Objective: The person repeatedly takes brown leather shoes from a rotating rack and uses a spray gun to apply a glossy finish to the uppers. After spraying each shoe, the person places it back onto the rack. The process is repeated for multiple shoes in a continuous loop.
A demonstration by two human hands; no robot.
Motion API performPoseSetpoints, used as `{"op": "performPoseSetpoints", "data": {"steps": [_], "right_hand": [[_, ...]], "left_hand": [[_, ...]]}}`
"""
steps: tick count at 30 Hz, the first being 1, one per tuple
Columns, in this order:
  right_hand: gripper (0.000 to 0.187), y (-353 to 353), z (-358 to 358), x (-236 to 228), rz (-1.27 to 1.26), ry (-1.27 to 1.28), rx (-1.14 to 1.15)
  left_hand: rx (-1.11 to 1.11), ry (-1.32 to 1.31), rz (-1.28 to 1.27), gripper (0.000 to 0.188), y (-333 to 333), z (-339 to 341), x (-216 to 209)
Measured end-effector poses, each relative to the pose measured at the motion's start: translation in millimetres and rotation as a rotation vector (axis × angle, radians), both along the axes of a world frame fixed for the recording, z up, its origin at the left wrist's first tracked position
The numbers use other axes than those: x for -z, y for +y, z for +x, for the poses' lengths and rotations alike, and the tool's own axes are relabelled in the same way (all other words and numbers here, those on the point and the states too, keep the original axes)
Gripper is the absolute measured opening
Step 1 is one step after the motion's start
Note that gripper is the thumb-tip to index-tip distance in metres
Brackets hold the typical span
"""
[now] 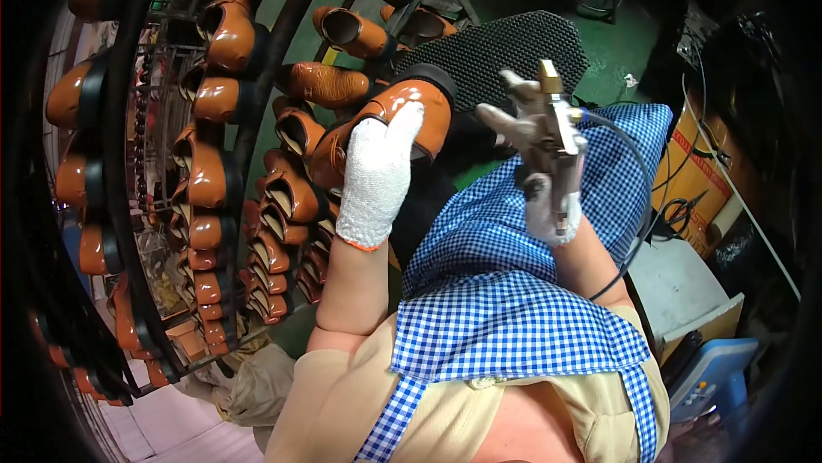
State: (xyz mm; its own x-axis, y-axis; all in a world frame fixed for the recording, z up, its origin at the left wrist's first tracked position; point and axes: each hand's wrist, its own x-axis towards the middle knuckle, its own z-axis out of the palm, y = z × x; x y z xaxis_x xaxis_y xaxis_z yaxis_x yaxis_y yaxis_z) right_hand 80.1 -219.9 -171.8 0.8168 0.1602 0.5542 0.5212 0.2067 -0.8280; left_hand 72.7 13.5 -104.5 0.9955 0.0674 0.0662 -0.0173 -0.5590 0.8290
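Observation:
My left hand (pixel 375 176), in a white knit glove, is closed around a glossy brown leather shoe (pixel 435 116) with a dark sole. The glove covers part of the shoe. My right hand (pixel 541 215), also gloved, grips a metal spray gun (pixel 561 133) with a brass-coloured tip pointing away from me. A couple of its fingers stretch out to the left of the gun. From the gun a dark hose (pixel 638 172) curves down past my right forearm. Gun and shoe are apart, with a gap between them.
Racks on the left carry rows of brown shoes (pixel 205 185), close to my left arm. Beyond my hands lies a black textured mat (pixel 514 47). A blue checked apron (pixel 522 326) covers my lap. At right are a cardboard box (pixel 698 180), scissors (pixel 679 215) and a blue plastic object (pixel 715 373).

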Motion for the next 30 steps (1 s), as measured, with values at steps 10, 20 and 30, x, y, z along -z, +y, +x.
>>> {"op": "performPoseSetpoints", "data": {"steps": [10,20,30], "right_hand": [[0.055,-32,0,33,-0.136,0.133,0.366],[0.024,-35,31,71,-0.479,0.313,0.695],[0.024,-17,18,93,-0.783,0.305,0.319]], "left_hand": [[-0.178,0.228,-0.572,0.034,-12,7,-29],[0.029,0.127,-0.168,0.042,-11,5,-37],[-0.040,0.724,-0.547,0.035,-43,70,-74]]}}
